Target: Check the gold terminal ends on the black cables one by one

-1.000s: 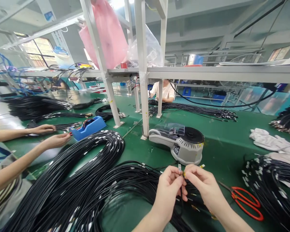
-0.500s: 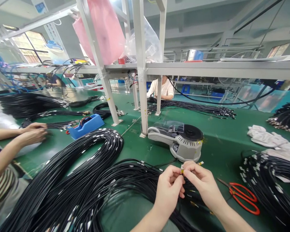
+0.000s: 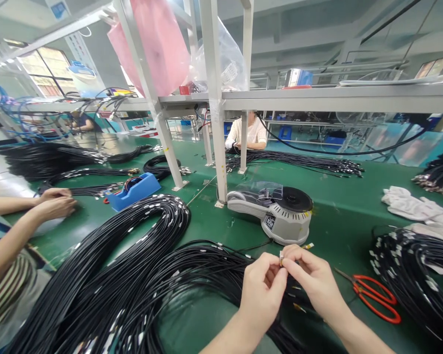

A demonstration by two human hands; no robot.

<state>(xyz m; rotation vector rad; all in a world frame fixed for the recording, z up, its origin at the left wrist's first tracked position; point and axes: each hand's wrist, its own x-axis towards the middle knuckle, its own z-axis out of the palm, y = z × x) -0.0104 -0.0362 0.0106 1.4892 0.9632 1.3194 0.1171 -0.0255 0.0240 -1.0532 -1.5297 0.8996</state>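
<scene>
My left hand [image 3: 262, 290] and my right hand [image 3: 312, 280] meet over the green table, fingertips pinched together on the end of a thin black cable with a small white label [image 3: 281, 256] on it. The cable runs down between my hands into a big pile of black cables [image 3: 133, 280] spread to my left. Just beyond my fingers stands a grey automatic tape dispenser [image 3: 275, 211] with a black reel on top.
Red-handled scissors [image 3: 374, 295] lie to the right, beside another black cable bundle [image 3: 413, 275] and white gloves [image 3: 409, 206]. A co-worker's two arms [image 3: 29, 216] reach in from the left near a blue tape dispenser [image 3: 133, 189]. White frame posts [image 3: 216, 123] rise behind; a person [image 3: 247, 132] sits opposite.
The label that stood upright above my fingers now sits pinched between my fingertips. The co-worker's hands have drawn back to the left, away from the blue dispenser.
</scene>
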